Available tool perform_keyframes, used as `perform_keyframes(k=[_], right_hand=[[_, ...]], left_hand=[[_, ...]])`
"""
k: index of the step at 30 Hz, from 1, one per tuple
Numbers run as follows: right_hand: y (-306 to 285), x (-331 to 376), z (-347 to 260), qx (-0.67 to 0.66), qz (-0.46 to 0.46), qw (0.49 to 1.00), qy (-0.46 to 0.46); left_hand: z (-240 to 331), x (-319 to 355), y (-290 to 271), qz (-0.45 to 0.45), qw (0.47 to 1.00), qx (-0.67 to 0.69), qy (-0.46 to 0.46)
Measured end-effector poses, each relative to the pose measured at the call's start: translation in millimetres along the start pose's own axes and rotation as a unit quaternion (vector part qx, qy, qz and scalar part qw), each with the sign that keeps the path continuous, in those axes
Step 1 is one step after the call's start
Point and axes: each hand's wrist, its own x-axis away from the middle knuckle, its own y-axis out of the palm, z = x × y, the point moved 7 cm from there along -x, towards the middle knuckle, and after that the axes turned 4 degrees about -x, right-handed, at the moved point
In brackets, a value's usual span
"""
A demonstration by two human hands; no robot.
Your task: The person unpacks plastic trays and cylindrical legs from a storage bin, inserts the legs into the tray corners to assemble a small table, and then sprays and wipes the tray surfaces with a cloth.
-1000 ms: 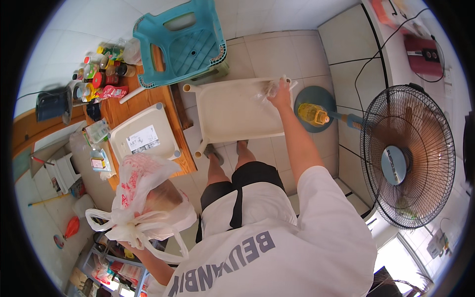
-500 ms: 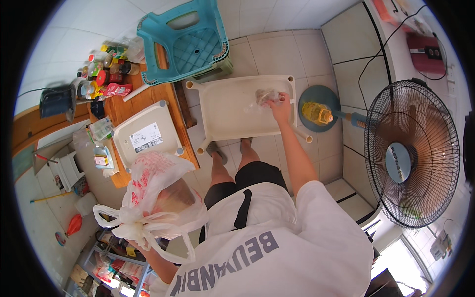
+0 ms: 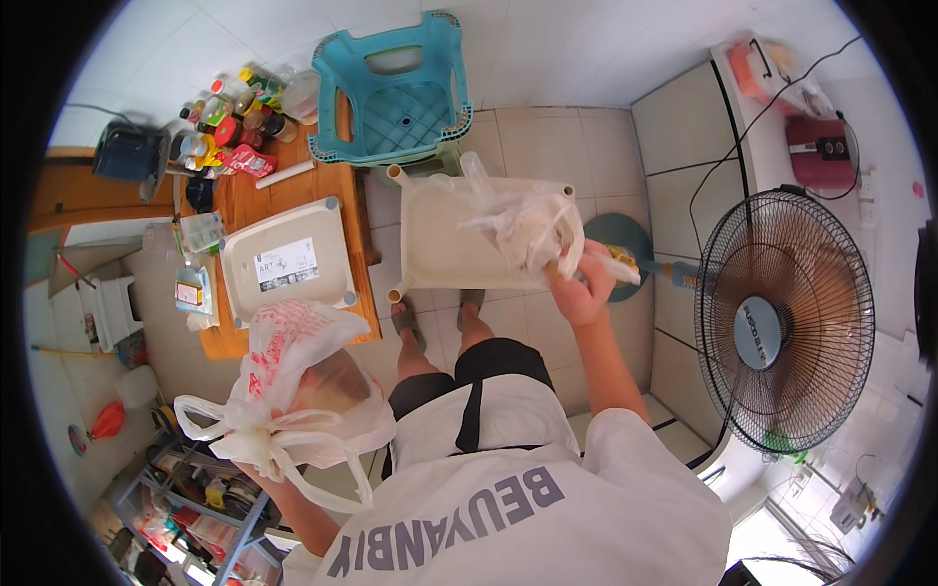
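Observation:
My right hand (image 3: pixel 583 296) is closed on the gathered neck of a thin clear plastic bag (image 3: pixel 518 230), with something pale bunched inside it. That bag hangs in front of a beige plastic rack tier (image 3: pixel 440 234) with tubular corners, hiding its right part. On the left, a knotted white plastic bag (image 3: pixel 303 352) with red print is held up on my left arm (image 3: pixel 298 508). A brownish thing shows dimly through its side. The bag covers my left hand and its fingers.
A wooden table (image 3: pixel 293 181) carries jars, bottles and another beige tier (image 3: pixel 283 230) with a label. Beyond stands a turquoise stool (image 3: pixel 405 122). To the right are a standing fan (image 3: pixel 782 322) with a round base (image 3: pixel 620 230) and low cabinets (image 3: pixel 674 166).
My right hand has come up and nearer from the rack tier, lifting the clear bag, which now spreads larger. The white bag stays on my left arm. My view has shifted slightly.

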Motion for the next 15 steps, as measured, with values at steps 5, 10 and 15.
perform_keyframes(k=[5,10,15], right_hand=[[20.2,-18.3,-95.5,0.112,-0.065,0.946,-0.297],[66.4,-19.4,-183.7,0.089,-0.179,0.913,-0.356],[131.7,-1.0,-267.2,0.023,-0.208,0.872,-0.443]], left_hand=[[-5.5,3.4,-26.2,-0.001,0.999,0.013,0.031],[-15.4,8.1,-84.1,0.007,0.998,0.011,0.062],[-38.4,26.1,-170.8,0.027,0.993,-0.047,0.108]])
